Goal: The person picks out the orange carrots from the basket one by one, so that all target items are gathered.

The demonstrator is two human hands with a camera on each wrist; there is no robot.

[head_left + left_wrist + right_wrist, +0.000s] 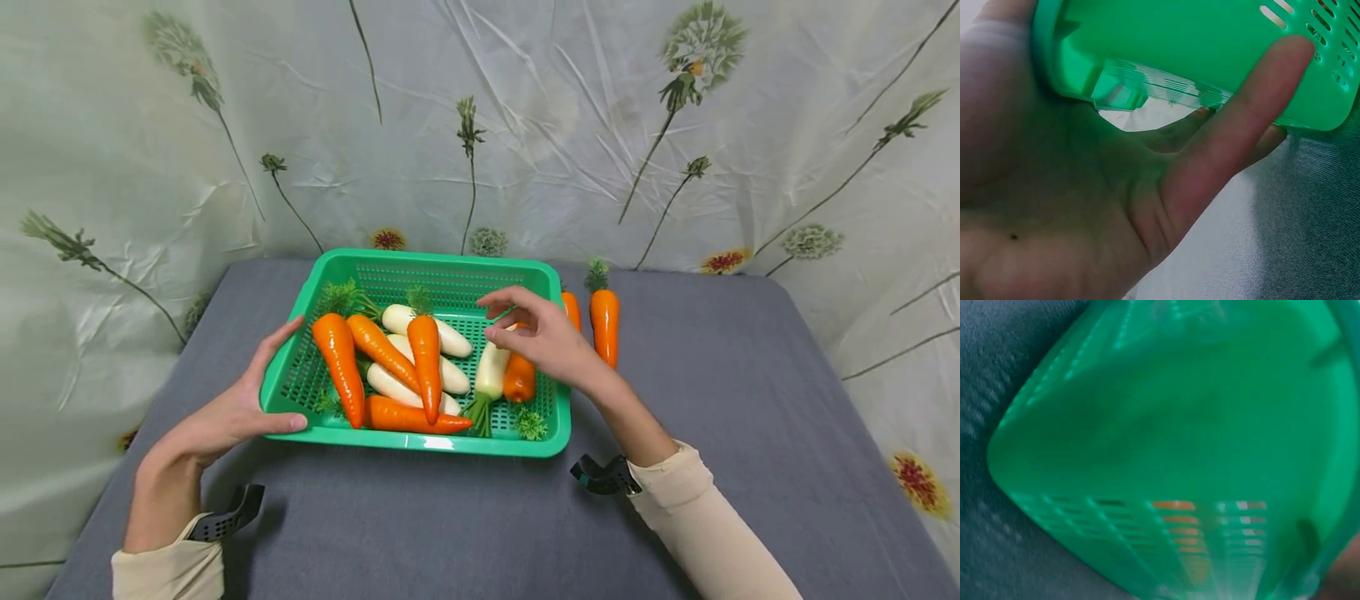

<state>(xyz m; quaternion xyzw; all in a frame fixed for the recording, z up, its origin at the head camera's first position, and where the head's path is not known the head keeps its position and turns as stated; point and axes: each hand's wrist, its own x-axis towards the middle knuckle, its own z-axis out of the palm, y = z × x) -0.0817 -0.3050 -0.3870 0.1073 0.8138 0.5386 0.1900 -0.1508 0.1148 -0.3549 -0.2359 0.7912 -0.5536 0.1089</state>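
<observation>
A green basket (427,260) holds several orange carrots (426,358) and several white radishes (453,342), some with leafy tops. My left hand (236,400) grips the basket at its left side, the thumb over the front left rim. From below, the left wrist view shows straight fingers (1241,125) against the outer wall. Above the basket's right end hovers my right hand (543,337), fingers loosely bent, with nothing visible between them. Under it lie a radish (491,371) and a carrot (519,379), partly covered by the hand. Only the basket's blurred outer wall (1179,425) fills most of the right wrist view.
Right of the basket, a carrot (604,325) lies on the grey cloth-covered table (720,375). Another carrot (572,308) beside it is partly hidden by the basket rim. A pale curtain (420,100) printed with flowers hangs behind the table.
</observation>
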